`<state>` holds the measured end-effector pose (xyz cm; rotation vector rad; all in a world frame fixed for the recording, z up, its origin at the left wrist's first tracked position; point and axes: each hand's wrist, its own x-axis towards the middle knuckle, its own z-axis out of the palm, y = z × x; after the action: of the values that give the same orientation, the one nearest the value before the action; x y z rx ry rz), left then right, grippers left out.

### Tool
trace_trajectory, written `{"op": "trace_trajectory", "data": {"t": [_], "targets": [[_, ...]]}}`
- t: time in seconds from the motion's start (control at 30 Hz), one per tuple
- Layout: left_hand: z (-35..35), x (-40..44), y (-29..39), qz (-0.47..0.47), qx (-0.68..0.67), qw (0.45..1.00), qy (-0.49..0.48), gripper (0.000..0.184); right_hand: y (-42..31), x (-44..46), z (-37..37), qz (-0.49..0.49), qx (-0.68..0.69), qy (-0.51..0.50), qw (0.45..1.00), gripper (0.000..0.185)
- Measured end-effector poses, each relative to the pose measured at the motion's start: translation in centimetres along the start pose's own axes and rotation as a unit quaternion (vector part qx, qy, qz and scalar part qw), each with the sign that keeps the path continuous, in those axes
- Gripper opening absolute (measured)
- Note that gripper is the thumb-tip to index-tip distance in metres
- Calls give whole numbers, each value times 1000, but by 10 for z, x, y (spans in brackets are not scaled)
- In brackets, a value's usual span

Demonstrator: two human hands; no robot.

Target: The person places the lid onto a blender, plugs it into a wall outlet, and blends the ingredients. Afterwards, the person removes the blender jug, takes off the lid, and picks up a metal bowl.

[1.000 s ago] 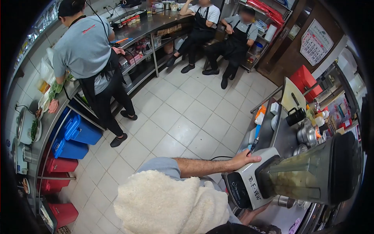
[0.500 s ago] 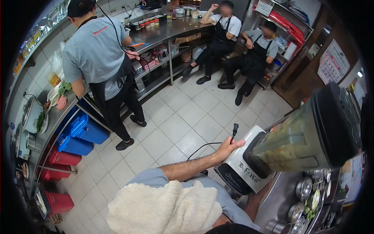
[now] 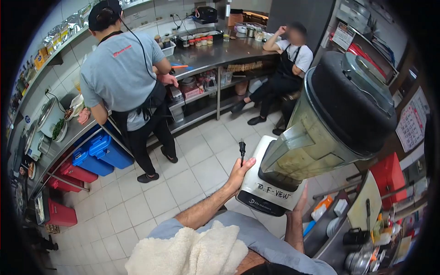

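A blender (image 3: 263,185) is lifted in front of me, its white base marked "TO. F-VIEW". My left hand (image 3: 239,175) grips the left side of the base, with the blender's black power plug (image 3: 242,147) sticking up by the fingers. On the other side, my right hand (image 3: 300,201) presses against the base, partly hidden behind it. The clear jar (image 3: 298,144) sits on the base, tilted to the right, with pale greenish contents inside. A black lid (image 3: 353,103) covers the jar.
A person in a grey shirt (image 3: 126,68) stands at the steel counter (image 3: 197,55); another sits (image 3: 293,59) at its far end. Red bins (image 3: 62,206) and blue bins (image 3: 107,153) line the left. At right are a cutting board (image 3: 366,206), a knife (image 3: 368,208) and pans (image 3: 360,261).
My view has turned right, and the blender is more upright and further left in view. A worktop with a cutting board has appeared at right. A second seated person is now mostly hidden behind the blender.
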<state>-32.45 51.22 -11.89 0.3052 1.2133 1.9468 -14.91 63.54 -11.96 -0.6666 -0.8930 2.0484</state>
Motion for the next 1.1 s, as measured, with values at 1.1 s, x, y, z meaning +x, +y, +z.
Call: {"op": "trace_trajectory", "data": {"t": [1.1], "targets": [[-137,480,205,200,-80,928,302,48,143,615,339,230,-42,-319,918,52]]}}
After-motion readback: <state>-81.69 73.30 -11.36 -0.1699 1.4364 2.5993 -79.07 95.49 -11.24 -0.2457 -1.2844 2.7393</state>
